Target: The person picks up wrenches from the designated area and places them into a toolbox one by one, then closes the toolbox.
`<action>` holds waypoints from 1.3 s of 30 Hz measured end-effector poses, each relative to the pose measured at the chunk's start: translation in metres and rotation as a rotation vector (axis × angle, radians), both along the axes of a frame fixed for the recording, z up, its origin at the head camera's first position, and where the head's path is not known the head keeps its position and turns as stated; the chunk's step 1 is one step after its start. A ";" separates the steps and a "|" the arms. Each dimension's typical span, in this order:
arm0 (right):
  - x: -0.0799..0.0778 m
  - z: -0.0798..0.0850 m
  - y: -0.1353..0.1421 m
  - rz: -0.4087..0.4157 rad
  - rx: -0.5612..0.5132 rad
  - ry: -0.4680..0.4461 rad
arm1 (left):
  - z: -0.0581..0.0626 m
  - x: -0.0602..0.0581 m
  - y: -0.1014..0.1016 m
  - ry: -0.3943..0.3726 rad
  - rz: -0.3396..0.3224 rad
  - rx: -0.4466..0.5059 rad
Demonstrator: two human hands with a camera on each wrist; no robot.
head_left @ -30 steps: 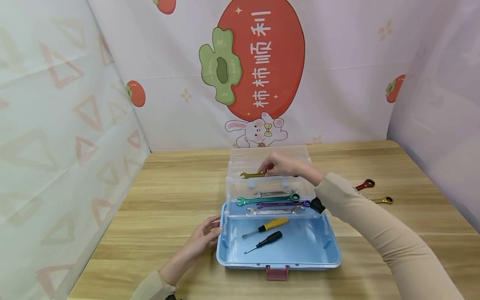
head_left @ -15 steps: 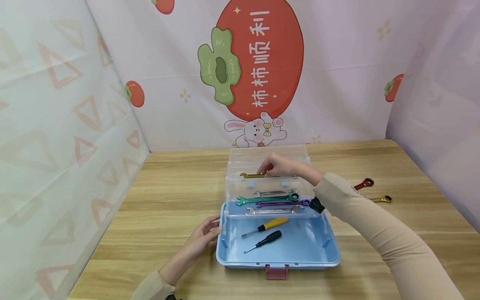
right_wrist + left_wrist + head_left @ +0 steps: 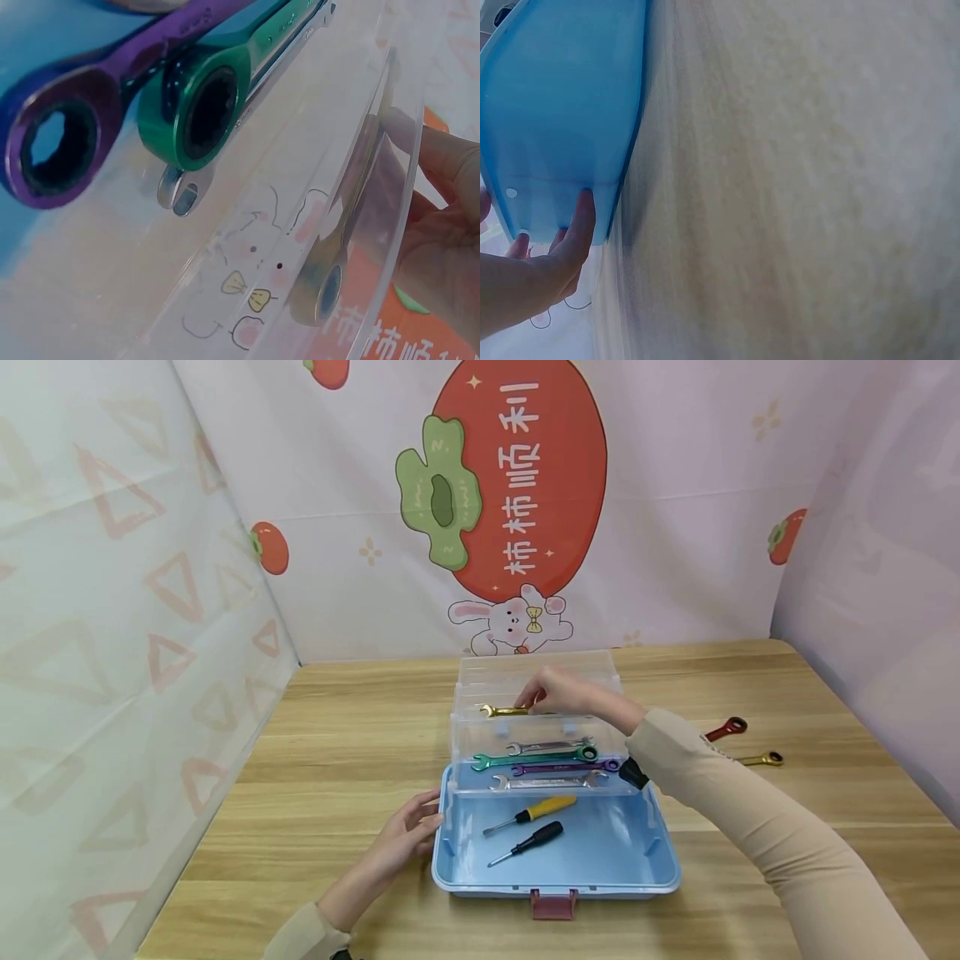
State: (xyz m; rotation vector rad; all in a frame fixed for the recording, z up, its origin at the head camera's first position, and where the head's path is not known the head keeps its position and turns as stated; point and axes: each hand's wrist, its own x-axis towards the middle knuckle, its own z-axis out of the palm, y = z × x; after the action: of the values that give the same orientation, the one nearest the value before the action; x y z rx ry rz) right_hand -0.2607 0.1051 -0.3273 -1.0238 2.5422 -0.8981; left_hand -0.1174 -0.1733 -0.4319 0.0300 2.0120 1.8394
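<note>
My right hand (image 3: 561,692) pinches a gold wrench (image 3: 504,711) in the upper clear tray (image 3: 480,731) of a toolbox. The wrench's ring end shows through the clear plastic in the right wrist view, and the fingers hide its middle. Fingers of my left hand (image 3: 408,831) lie against the outer left side of the blue toolbox base (image 3: 562,97). On the lower clear tray lie a green ratchet wrench (image 3: 532,760), a purple ratchet wrench (image 3: 562,769) and two silver wrenches (image 3: 551,783). A yellow screwdriver (image 3: 551,808) and a black screwdriver (image 3: 542,839) lie in the base.
Right of the toolbox, a red ratchet wrench (image 3: 729,728) and another gold wrench (image 3: 765,759) lie on the wooden table (image 3: 360,727), partly behind my right sleeve (image 3: 720,785). A pink latch (image 3: 553,906) hangs at the base's front. Printed curtains stand behind and at both sides.
The gold wrench in my right hand has turned slightly and catches more light. Both hands keep their places.
</note>
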 end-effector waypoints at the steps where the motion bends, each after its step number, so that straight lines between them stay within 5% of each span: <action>1: 0.000 -0.001 0.000 -0.004 0.000 0.002 | 0.000 0.000 0.000 -0.001 0.000 0.001; 19: 0.004 0.004 0.009 -0.054 0.017 0.058 | 0.000 0.000 0.002 0.007 0.016 0.011; 29: 0.021 0.021 0.045 -0.089 -0.065 0.150 | -0.001 -0.001 0.002 0.004 0.019 0.024; 39: 0.040 0.017 0.088 -0.189 -0.044 0.225 | -0.001 0.000 0.002 0.001 0.011 0.025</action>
State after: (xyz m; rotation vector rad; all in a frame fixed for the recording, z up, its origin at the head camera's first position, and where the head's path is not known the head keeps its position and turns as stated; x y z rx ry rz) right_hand -0.2211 0.1933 -0.3107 -0.9580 2.8578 -0.9389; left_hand -0.1175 -0.1714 -0.4325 0.0269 1.9937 1.8710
